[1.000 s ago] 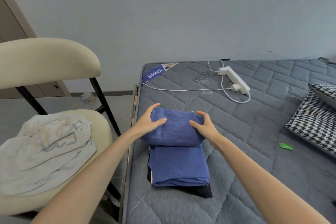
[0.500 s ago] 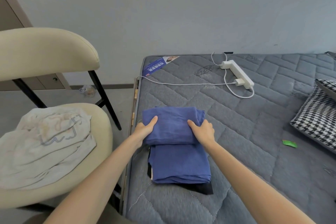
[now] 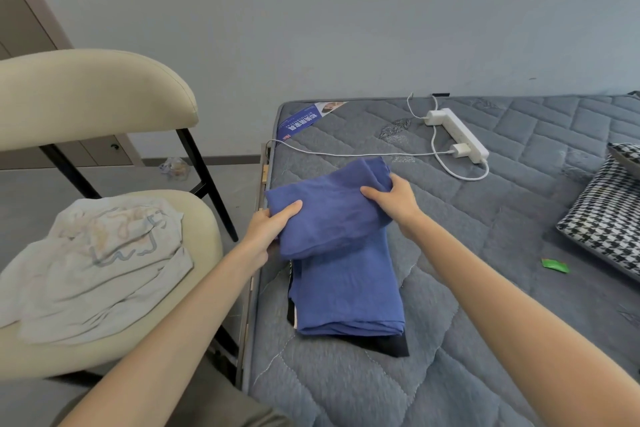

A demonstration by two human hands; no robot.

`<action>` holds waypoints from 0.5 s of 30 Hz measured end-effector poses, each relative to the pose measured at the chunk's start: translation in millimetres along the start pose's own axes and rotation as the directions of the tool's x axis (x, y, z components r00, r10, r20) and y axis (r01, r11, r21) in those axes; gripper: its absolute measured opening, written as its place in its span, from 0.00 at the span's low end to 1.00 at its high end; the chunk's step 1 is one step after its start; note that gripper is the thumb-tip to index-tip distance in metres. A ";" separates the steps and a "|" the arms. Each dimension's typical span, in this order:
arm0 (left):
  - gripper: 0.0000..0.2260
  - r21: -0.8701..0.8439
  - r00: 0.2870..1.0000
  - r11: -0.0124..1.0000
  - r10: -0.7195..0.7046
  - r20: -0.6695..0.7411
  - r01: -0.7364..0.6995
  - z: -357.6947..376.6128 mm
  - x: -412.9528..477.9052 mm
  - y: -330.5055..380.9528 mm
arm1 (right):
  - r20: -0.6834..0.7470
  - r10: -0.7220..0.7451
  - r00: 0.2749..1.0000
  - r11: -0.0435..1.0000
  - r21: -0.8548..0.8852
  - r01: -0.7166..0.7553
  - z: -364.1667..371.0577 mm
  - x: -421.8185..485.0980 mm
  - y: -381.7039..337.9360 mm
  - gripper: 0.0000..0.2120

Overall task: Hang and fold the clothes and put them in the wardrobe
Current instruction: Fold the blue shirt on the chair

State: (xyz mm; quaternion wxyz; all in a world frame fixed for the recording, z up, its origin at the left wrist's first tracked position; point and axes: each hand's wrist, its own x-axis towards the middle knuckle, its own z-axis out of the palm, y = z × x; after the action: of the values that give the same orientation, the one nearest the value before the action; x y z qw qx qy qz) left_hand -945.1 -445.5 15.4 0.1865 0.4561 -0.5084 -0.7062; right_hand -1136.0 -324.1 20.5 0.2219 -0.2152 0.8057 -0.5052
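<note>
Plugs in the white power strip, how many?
2. On the power strip, the far plug is at the end nearest the wall; the near plug sticks from its side near the other end. None seems hidden.

Mattress label: Chinese txt, unreadable.

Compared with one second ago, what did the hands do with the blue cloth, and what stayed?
The left hand and right hand, earlier resting on the upper blue bundle, now grip its ends and have lifted and turned it, right end farther away. The lower blue stack, black garment and white garment stayed put.
</note>
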 end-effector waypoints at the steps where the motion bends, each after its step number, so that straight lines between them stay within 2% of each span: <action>1: 0.15 -0.034 1.000 0.999 0.000 0.013 0.000 -2.4 -3.4 0.6 | 0.031 -0.019 0.999 1.000 0.012 0.018 -1.5 2.9 -6.0 0.18; 4: 0.15 -0.112 0.999 0.993 -0.024 0.026 0.027 -8.1 -12.2 -4.4 | 0.161 -0.035 0.986 0.998 0.050 0.027 -2.5 7.3 -18.9 0.16; 7: 0.18 -0.049 0.991 0.990 -0.129 0.042 0.131 -8.0 -17.6 -20.5 | 0.180 0.002 0.984 0.998 -0.068 0.010 6.7 8.4 -11.6 0.11; 10: 0.20 0.066 0.951 0.958 -0.285 0.122 0.278 -6.9 -25.4 -38.0 | 0.115 0.044 0.992 0.971 -0.240 -0.015 18.0 2.5 14.1 0.22; 12: 0.21 0.095 0.933 0.942 -0.333 0.136 0.322 -10.3 -23.9 -44.4 | 0.031 0.068 0.997 0.967 -0.247 -0.059 24.9 -6.3 29.7 0.29; 15: 0.30 0.069 0.963 0.967 -0.252 0.094 0.246 -16.0 -13.2 -41.9 | -0.202 0.112 0.973 0.952 -0.259 -0.164 34.5 -22.4 40.0 0.35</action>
State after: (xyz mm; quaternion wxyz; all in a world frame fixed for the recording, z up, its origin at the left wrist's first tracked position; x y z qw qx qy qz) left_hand -916.6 -427.4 -16.9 0.0570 0.4851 -0.4756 -0.7316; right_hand -1103.0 -320.2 -26.3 0.1491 -0.1389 0.8981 -0.3896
